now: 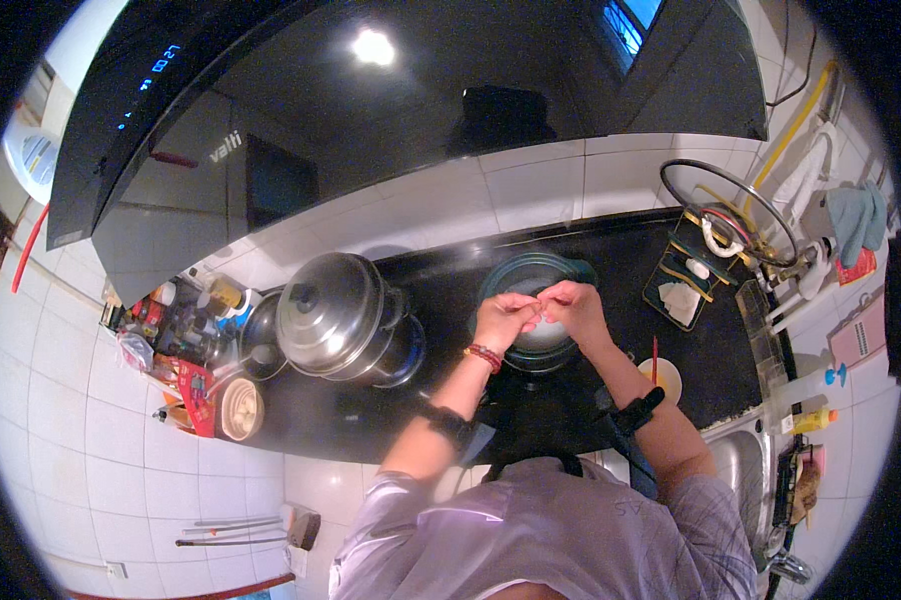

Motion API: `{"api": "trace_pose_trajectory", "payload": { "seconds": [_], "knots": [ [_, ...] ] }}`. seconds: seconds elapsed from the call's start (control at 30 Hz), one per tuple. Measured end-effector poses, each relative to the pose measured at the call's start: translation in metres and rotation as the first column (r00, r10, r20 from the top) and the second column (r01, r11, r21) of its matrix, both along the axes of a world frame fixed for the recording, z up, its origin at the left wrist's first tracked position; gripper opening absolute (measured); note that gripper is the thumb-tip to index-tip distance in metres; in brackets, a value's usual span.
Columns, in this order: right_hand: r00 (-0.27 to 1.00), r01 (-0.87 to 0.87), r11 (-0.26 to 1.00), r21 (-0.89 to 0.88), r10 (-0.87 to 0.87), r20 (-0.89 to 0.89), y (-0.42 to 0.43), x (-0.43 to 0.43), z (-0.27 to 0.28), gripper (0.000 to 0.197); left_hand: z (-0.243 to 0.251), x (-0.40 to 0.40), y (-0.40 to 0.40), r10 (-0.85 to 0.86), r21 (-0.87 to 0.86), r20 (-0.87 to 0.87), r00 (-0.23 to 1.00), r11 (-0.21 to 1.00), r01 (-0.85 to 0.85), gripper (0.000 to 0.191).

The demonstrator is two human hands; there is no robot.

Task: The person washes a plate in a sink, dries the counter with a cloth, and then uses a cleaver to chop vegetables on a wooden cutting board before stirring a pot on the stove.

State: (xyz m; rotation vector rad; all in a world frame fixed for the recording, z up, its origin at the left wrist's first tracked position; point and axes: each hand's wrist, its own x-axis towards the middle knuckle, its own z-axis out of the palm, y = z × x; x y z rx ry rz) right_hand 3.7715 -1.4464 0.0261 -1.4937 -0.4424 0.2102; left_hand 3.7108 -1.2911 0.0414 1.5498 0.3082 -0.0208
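Observation:
My left hand point(504, 321) and my right hand point(573, 309) meet above a dark green-rimmed pot point(527, 262) on the black cooktop. Thumbs and fingertips of both hands are pinched together, nearly touching. Whether something small sits between the fingertips is too fine to make out. Below them, the inside of the pot looks pale and whitish, partly hidden by the hands. A white bowl point(669, 384) with something yellowish inside stands beside my right forearm. Red chopsticks point(654, 358) lean in this bowl.
A lidded stainless steel steamer pot point(330, 319) stands to the left, near bottles and jars point(207, 315). Overhead hangs a black glass range hood point(390, 120). On the right are a wire rack point(675, 304) with boards and a metal sink point(743, 461).

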Motion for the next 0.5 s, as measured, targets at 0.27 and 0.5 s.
{"api": "trace_pose_trajectory", "payload": {
  "seconds": [0.27, 0.5],
  "knots": [
    [0.888, 0.228, 0.957, -0.179, -0.128, 0.442, 0.01, -0.023, 0.02, 0.008, -0.001, -0.008, 0.002, 0.077, -0.21, -0.041, 0.996, 0.974, -0.084, 0.014],
    [0.789, 0.277, 0.929, -0.246, -0.074, 0.61, 0.013, -0.028, 0.024, 0.007, -0.005, -0.012, 0.006, 0.088, -0.29, -0.065, 0.994, 0.951, -0.104, 0.016]
  ]
}}
